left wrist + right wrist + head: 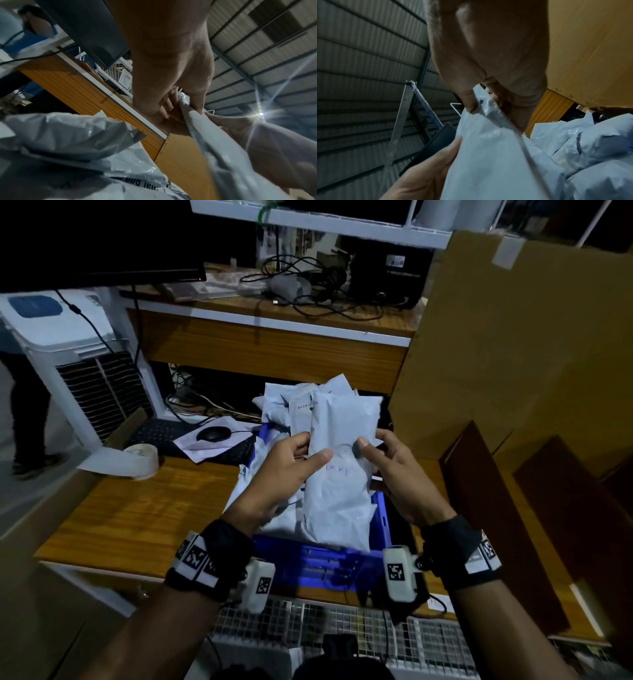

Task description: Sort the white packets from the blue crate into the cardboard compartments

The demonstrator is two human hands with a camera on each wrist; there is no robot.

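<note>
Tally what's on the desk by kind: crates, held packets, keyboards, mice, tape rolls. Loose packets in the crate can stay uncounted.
Blue crate: 1
White packet held by left hand and right hand: 1
Keyboard: 1
Mouse: 1
Tape roll: 1
Total: 5

Black keyboard on the wooden desk, a black mouse on loose papers beside it, tape roll near the desk's left edge. White air cooler stands left; a dark monitor hangs above it. Tangled cables lie on the upper shelf; a bystander's legs at far left.
</note>
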